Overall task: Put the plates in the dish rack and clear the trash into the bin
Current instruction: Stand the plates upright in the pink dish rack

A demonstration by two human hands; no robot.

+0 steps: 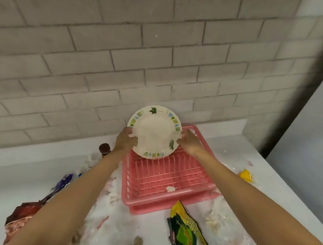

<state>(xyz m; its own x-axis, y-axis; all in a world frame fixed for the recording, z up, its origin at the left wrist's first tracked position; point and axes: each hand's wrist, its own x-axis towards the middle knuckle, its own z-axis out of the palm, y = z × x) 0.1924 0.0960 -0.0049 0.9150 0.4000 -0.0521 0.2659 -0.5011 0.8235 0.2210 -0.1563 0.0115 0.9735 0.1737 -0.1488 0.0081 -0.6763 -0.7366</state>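
At the centre of the frame we see the plate (154, 132) upright over the far end of the pink rack (169, 179), held between both hands. The left hand (125, 139) curls round its left rim and the right hand (190, 142) pinches the right rim. Its lower edge meets the tines (whether it sits in a slot we cannot tell). A white scrap (170, 188) lies in the rack. On the counter (248, 157) are a green wrapper (186, 234) lower centre, a yellow scrap (245, 176) at right and a purple wrapper (64, 181) at left. The left forearm hides part of a brown bottle (104, 150). The red wrapper (21, 218) is cut off lower left.
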